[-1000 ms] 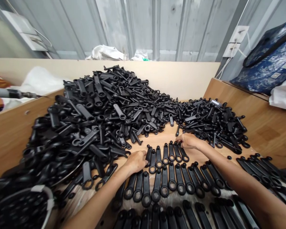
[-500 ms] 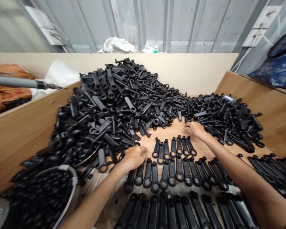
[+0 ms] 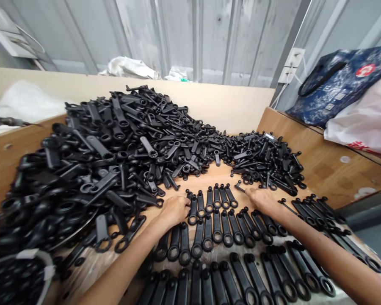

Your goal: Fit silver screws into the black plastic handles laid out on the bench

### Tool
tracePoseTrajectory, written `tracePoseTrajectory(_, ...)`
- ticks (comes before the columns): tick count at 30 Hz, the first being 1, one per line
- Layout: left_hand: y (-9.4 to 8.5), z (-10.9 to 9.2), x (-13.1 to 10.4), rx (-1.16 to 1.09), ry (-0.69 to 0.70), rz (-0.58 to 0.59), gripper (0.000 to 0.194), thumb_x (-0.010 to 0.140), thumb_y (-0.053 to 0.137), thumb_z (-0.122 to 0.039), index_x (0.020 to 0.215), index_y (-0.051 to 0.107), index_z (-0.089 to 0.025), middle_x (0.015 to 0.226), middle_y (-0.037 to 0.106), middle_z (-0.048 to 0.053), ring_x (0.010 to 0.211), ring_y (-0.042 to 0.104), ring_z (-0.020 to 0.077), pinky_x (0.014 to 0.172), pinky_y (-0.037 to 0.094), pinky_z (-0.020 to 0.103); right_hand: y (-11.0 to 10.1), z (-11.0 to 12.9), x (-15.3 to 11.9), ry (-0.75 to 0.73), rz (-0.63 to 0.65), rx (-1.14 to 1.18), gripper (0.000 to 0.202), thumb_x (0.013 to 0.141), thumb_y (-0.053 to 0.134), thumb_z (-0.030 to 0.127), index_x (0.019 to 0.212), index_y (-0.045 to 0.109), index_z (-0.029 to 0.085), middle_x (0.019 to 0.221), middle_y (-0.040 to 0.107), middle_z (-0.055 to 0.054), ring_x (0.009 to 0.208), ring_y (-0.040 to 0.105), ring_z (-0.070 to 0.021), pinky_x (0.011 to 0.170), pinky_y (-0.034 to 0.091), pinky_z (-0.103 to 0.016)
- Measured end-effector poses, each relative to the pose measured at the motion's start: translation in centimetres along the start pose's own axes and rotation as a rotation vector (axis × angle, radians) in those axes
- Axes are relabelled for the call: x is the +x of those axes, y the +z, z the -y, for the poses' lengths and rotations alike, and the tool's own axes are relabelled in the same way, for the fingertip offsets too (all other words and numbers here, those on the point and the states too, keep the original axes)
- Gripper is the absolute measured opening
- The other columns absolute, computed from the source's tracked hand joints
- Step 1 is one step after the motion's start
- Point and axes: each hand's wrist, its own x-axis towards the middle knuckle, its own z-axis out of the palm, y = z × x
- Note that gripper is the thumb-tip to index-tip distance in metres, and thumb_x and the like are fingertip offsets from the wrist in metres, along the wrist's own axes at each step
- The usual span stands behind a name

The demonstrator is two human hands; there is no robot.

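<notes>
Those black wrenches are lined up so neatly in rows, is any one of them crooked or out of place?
Yes, one. Just beyond the right hand, a single black wrench lies slanted across the bare wood, apart from the top row, whose pieces point the same way. Everything else loose belongs to the big pile behind.

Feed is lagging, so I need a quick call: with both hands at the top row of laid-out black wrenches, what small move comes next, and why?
Probably slide the black metal ring wrench under the right hand leftwards against the short top row. It lies askew just right of that row's end, while the left hand rests at the other end.
</notes>
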Motion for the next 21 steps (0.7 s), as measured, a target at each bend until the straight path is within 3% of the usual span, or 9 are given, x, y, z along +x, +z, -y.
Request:
tracePoseTrajectory(6,0.5,-0.2,1.4,0.034,-0.017,0.048,0.021,0.075,0.049,-0.035,0.079,0.062,-0.019,0.082,0.065,0.004,0.085,0.056,0.0176,0.077,0.04,0.036,-0.5,0.2,0.4,-0.136,0.105,0.24,0.017,0.071,0.05,0.022,0.083,0.062,0.019,0.084,0.064,-0.005,0.08,0.059,-0.0192,0.064,0.037,-0.022)
tracePoseTrajectory(10,0.3,0.1,1.6,0.038,-0.015,0.07,0.024,0.077,0.049,-0.039,0.077,0.059,-0.017,0.08,0.062,0.002,0.08,0.056,0.0145,0.075,0.042,0.035,-0.5,-0.5,2.6,-0.059,0.101,0.364,0.023,0.074,0.046,0.024,0.09,0.063,0.024,0.085,0.066,-0.001,0.08,0.059,-0.0157,0.064,0.037,-0.02)
tracePoseTrajectory(14,0.3,0.4,1.5,0.027,-0.014,0.107,0.026,0.077,0.048,-0.04,0.074,0.058,-0.016,0.078,0.061,0.001,0.076,0.056,0.0133,0.073,0.043,0.034,-0.9,-1.0,6.4,0.06,0.024,0.363,0.037,0.08,0.036,0.023,0.112,0.054,0.026,0.105,0.061,-0.004,0.095,0.055,-0.0185,0.071,0.038,-0.024)
tracePoseTrajectory(17,0.3,0.4,1.3,0.008,-0.02,0.124,0.027,0.078,0.048,-0.041,0.074,0.058,-0.016,0.076,0.061,0.001,0.075,0.056,0.0134,0.072,0.043,0.034,-0.9,-0.6,9.5,0.116,0.054,0.344,0.037,0.075,0.041,0.019,0.108,0.057,0.026,0.103,0.062,-0.006,0.094,0.056,-0.022,0.069,0.039,-0.026)
tracePoseTrajectory(21,0.3,0.7,1.1,-0.023,-0.003,0.107,0.021,0.077,0.048,-0.036,0.076,0.06,-0.018,0.074,0.063,0.0,0.074,0.056,0.0138,0.071,0.042,0.032,-0.6,0.6,12.2,0.2,0.104,0.301,0.032,0.07,0.044,0.012,0.095,0.064,0.017,0.096,0.063,-0.013,0.088,0.059,-0.0245,0.065,0.041,-0.028)
